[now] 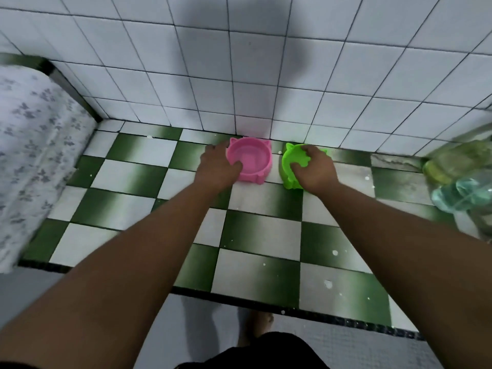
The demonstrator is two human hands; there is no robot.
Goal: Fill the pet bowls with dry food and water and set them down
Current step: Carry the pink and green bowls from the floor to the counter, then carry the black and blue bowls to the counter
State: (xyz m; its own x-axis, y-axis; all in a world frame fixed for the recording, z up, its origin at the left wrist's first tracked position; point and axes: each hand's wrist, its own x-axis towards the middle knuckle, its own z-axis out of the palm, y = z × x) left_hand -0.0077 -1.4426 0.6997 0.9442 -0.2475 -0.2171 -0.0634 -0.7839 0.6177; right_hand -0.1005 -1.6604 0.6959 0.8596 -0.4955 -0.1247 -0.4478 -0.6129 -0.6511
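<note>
A pink pet bowl [253, 159] with small ears on its rim sits on the green-and-white checkered floor, close to the tiled wall. My left hand [217, 169] grips its near left rim, thumb hooked inside. The bowl's inside looks empty. Just to its right stands a bright green pet bowl [288, 166] of the same shape. My right hand [312, 169] grips the green bowl's rim from above and covers most of it, so its inside is hidden.
A white tiled wall [253, 75] rises right behind the bowls. A bed with a floral sheet [34, 145] fills the left side. Clear plastic bottles [458, 177] lie at the right edge. My bare foot [259, 323] stands below on grey floor.
</note>
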